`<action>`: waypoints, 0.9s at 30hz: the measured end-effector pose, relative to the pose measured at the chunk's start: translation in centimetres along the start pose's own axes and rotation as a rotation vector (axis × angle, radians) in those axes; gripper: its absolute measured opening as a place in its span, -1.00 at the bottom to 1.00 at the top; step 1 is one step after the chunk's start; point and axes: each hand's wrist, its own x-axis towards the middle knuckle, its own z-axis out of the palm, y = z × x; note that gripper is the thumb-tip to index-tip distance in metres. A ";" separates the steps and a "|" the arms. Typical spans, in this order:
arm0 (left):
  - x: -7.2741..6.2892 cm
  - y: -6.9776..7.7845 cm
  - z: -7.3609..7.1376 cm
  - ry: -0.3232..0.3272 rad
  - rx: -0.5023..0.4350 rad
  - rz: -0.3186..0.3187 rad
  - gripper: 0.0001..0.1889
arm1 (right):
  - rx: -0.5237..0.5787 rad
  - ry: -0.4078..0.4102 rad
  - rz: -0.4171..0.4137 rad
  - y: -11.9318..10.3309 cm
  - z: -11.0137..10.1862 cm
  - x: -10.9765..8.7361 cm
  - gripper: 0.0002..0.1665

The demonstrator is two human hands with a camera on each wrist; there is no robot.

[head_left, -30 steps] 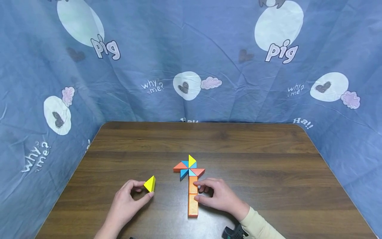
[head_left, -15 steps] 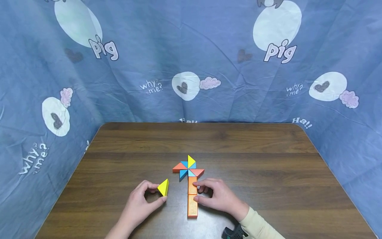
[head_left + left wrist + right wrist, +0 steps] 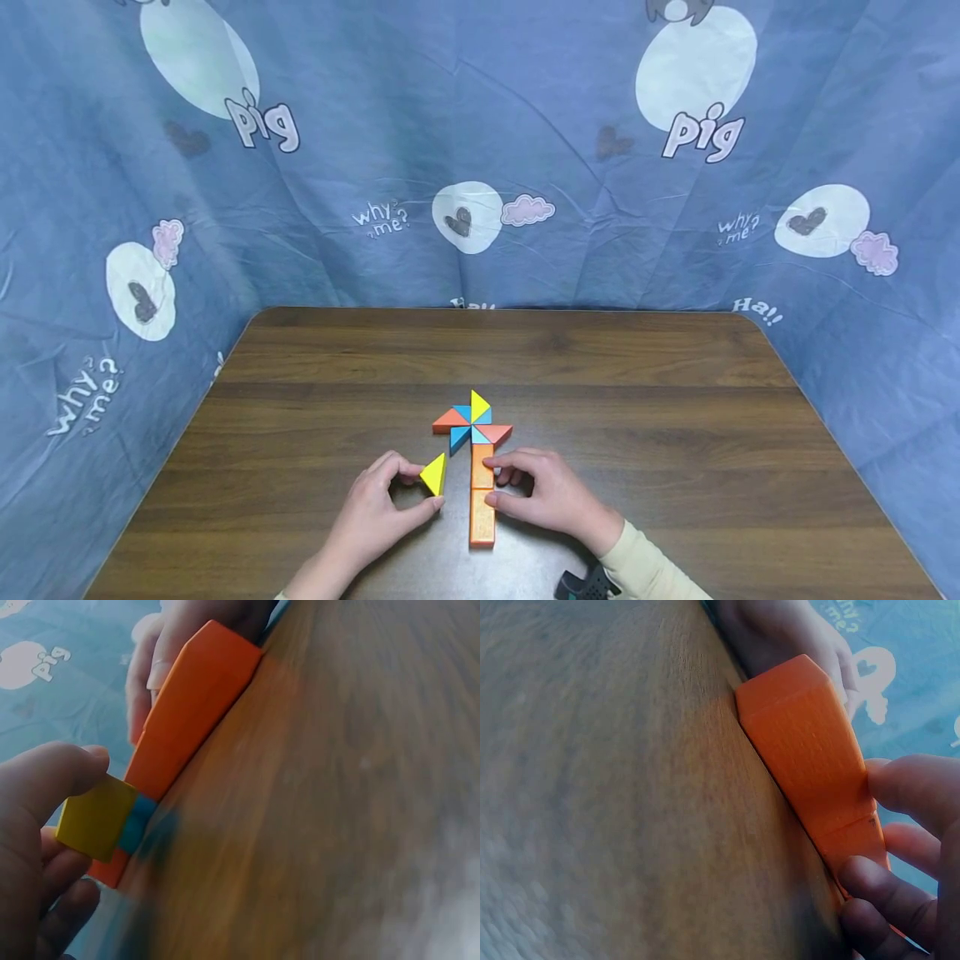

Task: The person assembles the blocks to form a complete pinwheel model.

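My left hand (image 3: 382, 508) pinches a yellow triangular block (image 3: 433, 475) between thumb and fingers, left of two orange rectangular blocks. The upper orange block (image 3: 482, 467) and lower orange block (image 3: 482, 527) lie end to end in a column. My right hand (image 3: 555, 496) rests on their right side, with a fingertip on the upper one and the thumb on the lower one. Above the column, triangular blocks form a pinwheel: a yellow one (image 3: 479, 407), a left red one (image 3: 450, 420), a right red one (image 3: 496, 433) and several blue ones (image 3: 459, 437). The left wrist view shows the yellow block (image 3: 94, 817) up close.
The blocks lie on a dark wooden table (image 3: 675, 433). A blue printed cloth (image 3: 337, 167) hangs behind it and along its sides. By the right wrist a black device (image 3: 587, 585) is partly in view at the bottom edge.
My left hand has carried the yellow triangular block rightward, closer to the orange column and the pinwheel. My right hand keeps its place on the orange blocks.
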 end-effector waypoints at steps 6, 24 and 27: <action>0.4 0.2 0.7 -0.006 0.012 0.018 -0.55 | 0.000 -0.020 0.037 -0.1 -0.1 0.1 -0.54; 1.7 0.7 2.0 -0.004 0.008 0.016 -0.59 | 0.000 -0.003 -0.004 0.0 0.1 0.1 -0.55; 1.8 0.7 2.2 -0.005 0.018 0.016 -0.59 | -0.002 -0.004 0.002 0.0 0.1 0.1 -0.55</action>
